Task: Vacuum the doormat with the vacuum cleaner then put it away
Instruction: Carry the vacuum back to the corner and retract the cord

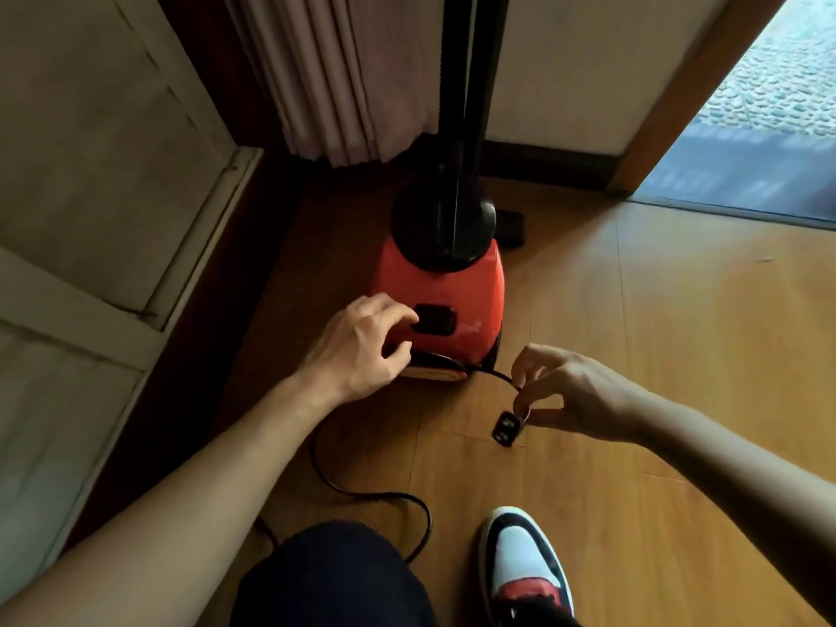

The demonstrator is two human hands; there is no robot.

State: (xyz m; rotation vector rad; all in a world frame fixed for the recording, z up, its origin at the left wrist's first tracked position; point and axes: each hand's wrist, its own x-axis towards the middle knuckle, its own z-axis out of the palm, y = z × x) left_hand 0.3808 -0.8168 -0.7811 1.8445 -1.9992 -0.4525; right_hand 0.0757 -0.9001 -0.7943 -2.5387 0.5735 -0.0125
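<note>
Fingers (528, 362) (right hand (577, 395)) pinch the plug (507, 428) near the vacuum cleaner (441, 287).

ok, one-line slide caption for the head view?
The left hand touches the black button on the red vacuum cleaner; right hand pinches its power plug.

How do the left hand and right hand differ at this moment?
The left hand rests on the red vacuum cleaner, a fingertip at its black button; the right hand is off it. The left hand grips nothing; the right hand pinches the plug. Both reach forward, bare-armed.
</note>
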